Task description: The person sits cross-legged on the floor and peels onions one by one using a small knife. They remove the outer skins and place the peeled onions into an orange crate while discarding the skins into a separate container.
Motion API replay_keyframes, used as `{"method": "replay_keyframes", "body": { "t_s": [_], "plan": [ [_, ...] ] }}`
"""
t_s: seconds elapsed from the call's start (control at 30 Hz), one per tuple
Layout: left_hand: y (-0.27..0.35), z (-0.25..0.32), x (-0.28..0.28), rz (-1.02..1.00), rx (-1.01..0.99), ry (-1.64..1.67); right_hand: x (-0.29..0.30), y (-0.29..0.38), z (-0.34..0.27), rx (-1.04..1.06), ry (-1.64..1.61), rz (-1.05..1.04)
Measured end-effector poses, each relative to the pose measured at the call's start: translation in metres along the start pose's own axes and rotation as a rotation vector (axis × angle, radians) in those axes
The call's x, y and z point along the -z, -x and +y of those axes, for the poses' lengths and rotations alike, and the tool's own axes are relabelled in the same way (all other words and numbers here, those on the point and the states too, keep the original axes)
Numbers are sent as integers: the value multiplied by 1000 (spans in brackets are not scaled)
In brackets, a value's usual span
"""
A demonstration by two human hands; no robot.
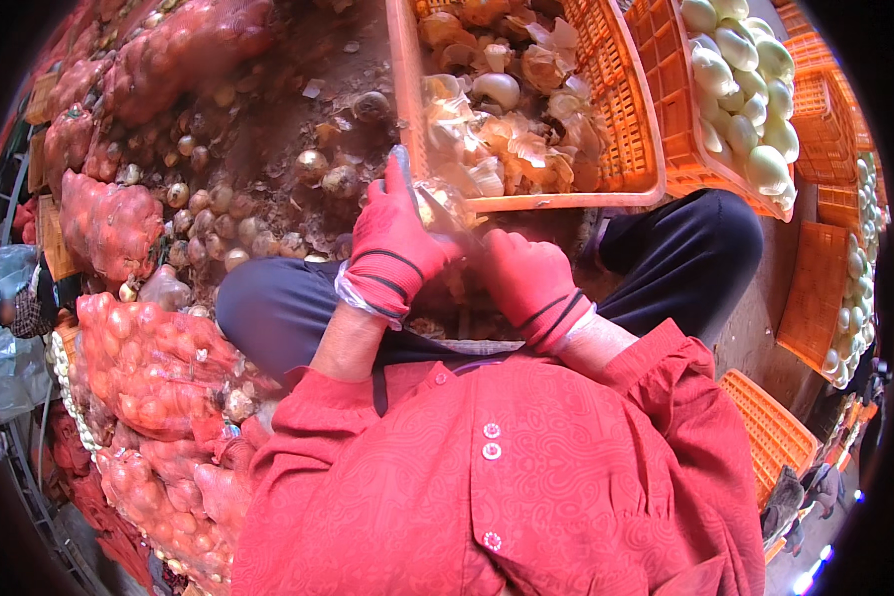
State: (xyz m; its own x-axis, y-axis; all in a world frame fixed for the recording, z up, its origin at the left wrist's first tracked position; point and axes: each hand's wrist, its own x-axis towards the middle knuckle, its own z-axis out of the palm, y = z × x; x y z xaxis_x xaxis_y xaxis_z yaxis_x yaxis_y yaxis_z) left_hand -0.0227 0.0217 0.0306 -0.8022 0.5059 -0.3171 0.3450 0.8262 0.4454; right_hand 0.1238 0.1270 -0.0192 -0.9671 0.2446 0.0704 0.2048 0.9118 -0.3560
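My left hand (395, 235), in a red glove with grey fingertips, holds an onion (438, 212) with loose skin at the near corner of an orange plastic crate. My right hand (529, 283), also gloved in red, is closed around a knife, its handle hidden in the fist. The knife's blade (447, 208) points up and left against the onion and is partly blurred. Inside the crate (566, 200) lie dry onion skins (521, 141) and a pale onion (496, 91).
Loose unpeeled onions (223, 223) cover the ground at left, beside red mesh sacks (156, 365) of onions. A crate (663, 97) heaped with peeled onions (745, 89) stands at right. More orange crates (812, 290) line the far right. Another person (30, 305) is at far left.
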Motion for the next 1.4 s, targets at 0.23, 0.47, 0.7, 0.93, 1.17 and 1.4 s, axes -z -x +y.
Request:
{"method": "replay_keyframes", "body": {
  "t_s": [0.23, 0.47, 0.7, 0.93, 1.17, 1.4],
  "plan": [
    [0, -3, 3, -50, -30, -6, -1, -7, -3, 12, 19, 30],
    [-1, 6, 6, -72, -19, -70, 7, -22, -5, -14, 49, -22],
    [0, 25, 6, -65, 7, -262, 22, -40, -2, -69, -84, -115],
    [-7, 25, 8, -70, -31, -268, 14, -8, -2, -180, -65, -112],
    [-10, 14, 7, -51, -87, -222, 10, -31, 0, -121, -56, -89],
    [-2, 10, 11, -17, -55, -149, 6, -46, -1, -162, -61, -279]
  ]
}}
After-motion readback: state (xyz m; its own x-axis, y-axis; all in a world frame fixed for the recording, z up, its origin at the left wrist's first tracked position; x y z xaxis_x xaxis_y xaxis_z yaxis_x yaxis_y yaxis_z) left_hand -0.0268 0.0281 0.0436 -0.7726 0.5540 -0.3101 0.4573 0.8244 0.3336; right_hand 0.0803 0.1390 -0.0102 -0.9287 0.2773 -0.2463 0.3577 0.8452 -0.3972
